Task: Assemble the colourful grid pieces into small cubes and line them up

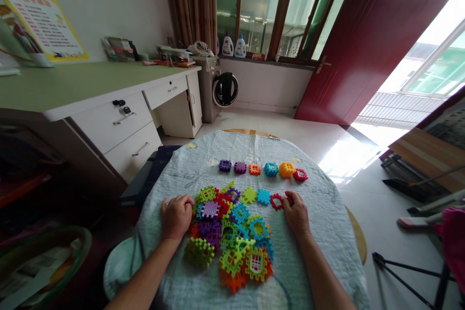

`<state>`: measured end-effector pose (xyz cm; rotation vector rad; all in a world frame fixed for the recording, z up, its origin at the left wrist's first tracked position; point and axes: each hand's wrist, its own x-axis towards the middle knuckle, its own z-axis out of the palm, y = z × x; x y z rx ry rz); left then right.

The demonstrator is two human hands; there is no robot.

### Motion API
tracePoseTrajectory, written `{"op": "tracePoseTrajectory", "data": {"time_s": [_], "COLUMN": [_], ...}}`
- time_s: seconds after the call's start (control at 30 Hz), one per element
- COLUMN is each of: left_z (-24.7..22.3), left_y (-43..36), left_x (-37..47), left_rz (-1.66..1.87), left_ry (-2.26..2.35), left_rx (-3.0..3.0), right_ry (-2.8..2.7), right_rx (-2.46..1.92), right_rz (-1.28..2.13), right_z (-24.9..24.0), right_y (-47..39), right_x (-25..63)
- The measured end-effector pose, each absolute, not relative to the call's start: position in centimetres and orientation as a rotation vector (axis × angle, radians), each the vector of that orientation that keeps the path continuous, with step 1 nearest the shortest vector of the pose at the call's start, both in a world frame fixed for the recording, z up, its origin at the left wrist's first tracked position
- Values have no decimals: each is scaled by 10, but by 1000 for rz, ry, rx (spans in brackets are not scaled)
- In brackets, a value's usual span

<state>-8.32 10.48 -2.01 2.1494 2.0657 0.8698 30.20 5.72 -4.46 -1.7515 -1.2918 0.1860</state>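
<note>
A heap of colourful interlocking plastic squares [228,232] lies on the cloth-covered round table [327,232]. My left hand [177,215] rests left of the heap, its fingers curled, and I cannot make out anything in it. At the right, my right hand [296,210] has bent fingers touching or just beside a red frame piece [276,201]; the fingertips are partly hidden. Left of that piece lie a blue square [263,196] and a green square [249,195]. Farther back, small stacks form a row: dark purple [225,165], purple [240,167], orange [255,169], blue [271,169], yellow [286,170] and red [301,175].
A green-topped desk [90,82] stands at the left, with a washing machine [210,87] beyond it. Two detergent bottles [240,47] are on the window sill. A red door [348,48] stands at the right, and a basket [85,244] is at the lower left.
</note>
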Motion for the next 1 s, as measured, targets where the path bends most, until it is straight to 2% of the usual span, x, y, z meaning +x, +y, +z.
{"op": "tracePoseTrajectory", "data": {"time_s": [1.0], "left_z": [-23], "left_y": [106], "left_x": [-83], "left_rz": [834], "left_ry": [2071], "left_rx": [2170], "right_ry": [-1278], "right_rx": [-1762], "right_rz": [207], "right_z": [-41], "right_y": [56], "right_x": [301]}}
